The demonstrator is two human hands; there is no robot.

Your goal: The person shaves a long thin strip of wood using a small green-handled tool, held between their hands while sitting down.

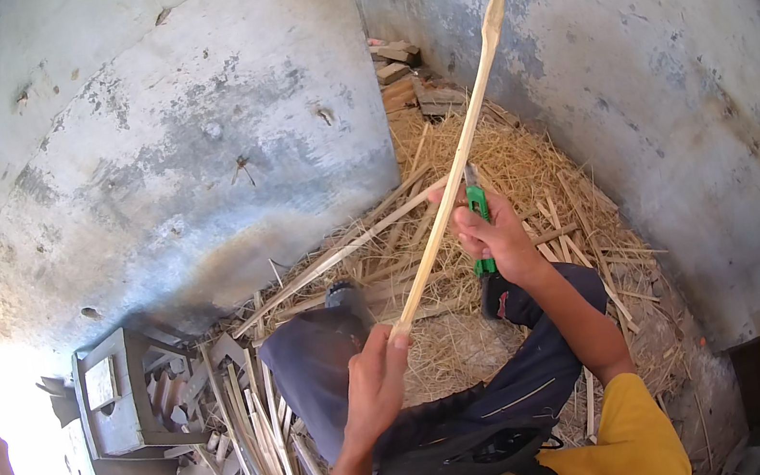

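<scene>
A long, pale bamboo strip (pixel 461 150) slants up and to the right from my lap, with a thicker node near its top and its upper end out of the picture. My left hand (pixel 378 381) is closed round its lower end. In my right hand (pixel 494 236) is a green utility knife (pixel 478 207), its metal blade pointing up beside the strip's middle. The right index finger reaches to the strip's edge behind the blade; whether the blade touches the strip, I cannot tell.
Shavings (pixel 524 159) and loose strips cover the floor between two worn plaster walls (pixel 217 115). More bamboo strips (pixel 267 438) lie in a pile at the left, next to a grey wooden box (pixel 126 399). Wood blocks (pixel 395 65) are stacked in the far corner.
</scene>
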